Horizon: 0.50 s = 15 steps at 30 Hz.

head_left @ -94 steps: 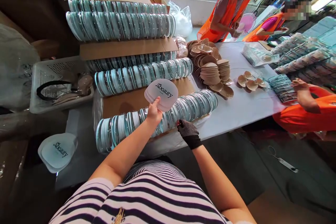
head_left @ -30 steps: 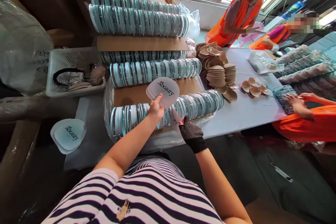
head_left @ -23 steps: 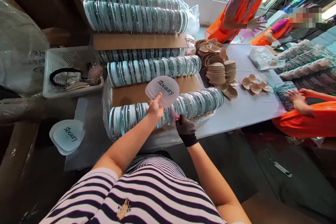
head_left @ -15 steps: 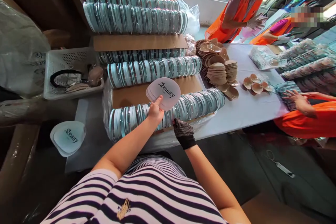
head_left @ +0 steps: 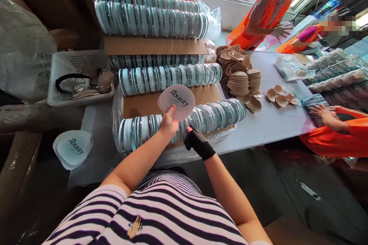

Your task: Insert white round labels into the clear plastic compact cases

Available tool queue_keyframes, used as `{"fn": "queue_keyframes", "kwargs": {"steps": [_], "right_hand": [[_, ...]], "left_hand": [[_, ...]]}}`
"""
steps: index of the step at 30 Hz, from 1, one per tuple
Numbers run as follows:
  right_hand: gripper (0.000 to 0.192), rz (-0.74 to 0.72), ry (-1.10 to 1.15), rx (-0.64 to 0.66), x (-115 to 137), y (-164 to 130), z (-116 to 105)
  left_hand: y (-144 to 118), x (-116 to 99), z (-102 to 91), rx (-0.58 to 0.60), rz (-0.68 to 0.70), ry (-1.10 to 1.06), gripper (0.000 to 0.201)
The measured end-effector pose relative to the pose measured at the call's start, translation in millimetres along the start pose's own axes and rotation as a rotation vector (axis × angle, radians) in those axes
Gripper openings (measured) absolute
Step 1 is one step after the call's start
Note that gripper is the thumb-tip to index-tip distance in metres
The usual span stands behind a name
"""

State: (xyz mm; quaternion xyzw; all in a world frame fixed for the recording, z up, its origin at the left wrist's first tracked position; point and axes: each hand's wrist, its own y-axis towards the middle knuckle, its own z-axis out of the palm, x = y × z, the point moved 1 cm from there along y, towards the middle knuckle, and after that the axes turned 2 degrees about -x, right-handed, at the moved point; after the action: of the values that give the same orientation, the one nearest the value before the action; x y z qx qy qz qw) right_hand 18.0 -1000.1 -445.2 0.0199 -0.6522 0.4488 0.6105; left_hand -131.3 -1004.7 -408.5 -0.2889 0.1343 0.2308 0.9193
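I pinch the card stack (head_left: 176, 102) upright in my left hand (head_left: 168, 124), print facing me, while my gloved right hand (head_left: 195, 142), curled at the nearest case row (head_left: 184, 122), hides its grip.

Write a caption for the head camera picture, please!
Bare left hand lifts white printed cards; black-gloved right hand touches teal case row.

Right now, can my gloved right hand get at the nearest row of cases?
Probably yes: the right hand sits at the nearest row of cases, nothing between; the left hand holds cards above it.
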Motion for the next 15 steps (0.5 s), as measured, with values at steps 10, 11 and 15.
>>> {"fn": "queue_keyframes", "kwargs": {"steps": [10,11,15], "right_hand": [[0.034,-0.017,0.293,-0.036,-5,-5,-3],[0.033,-0.022,0.331,-0.025,-6,-5,0],[0.036,0.033,0.044,-0.049,-5,-8,3]], "left_hand": [[4,12,0.5,-0.028,0.077,0.004,0.039],[3,12,0.0,-0.025,0.073,0.005,0.041],[2,9,-1.6,-0.013,0.071,0.001,0.043]]}}
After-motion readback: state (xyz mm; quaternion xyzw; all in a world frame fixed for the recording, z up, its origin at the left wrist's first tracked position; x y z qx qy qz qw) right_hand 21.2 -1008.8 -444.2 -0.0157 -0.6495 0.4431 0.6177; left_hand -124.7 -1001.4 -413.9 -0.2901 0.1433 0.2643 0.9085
